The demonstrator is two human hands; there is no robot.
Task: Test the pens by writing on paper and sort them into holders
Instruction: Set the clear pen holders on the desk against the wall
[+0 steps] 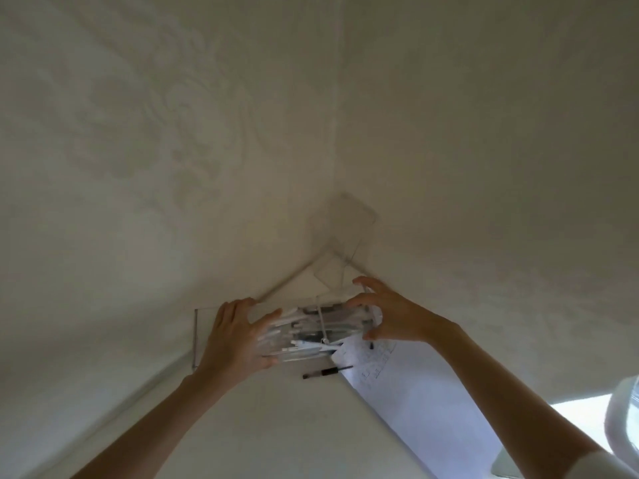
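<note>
A clear plastic pen holder [311, 354] packed with several white and dark pens [304, 326] sits near the corner of the white table, the pens lying sideways as seen from above. My left hand [235, 335] grips its left end, thumb across the top. My right hand [385, 312] curls its fingers over the right end. A second clear holder [340, 243] stands behind it in the wall corner and looks empty. One black pen [326, 372] lies loose on the table just in front. A white sheet of paper [404, 388] with faint scribbles lies to the right.
Two pale walls meet in a corner right behind the holders. The white table [262, 426] stretches toward me between my forearms. A white rounded object [622, 430] shows at the lower right edge, beside a bright patch.
</note>
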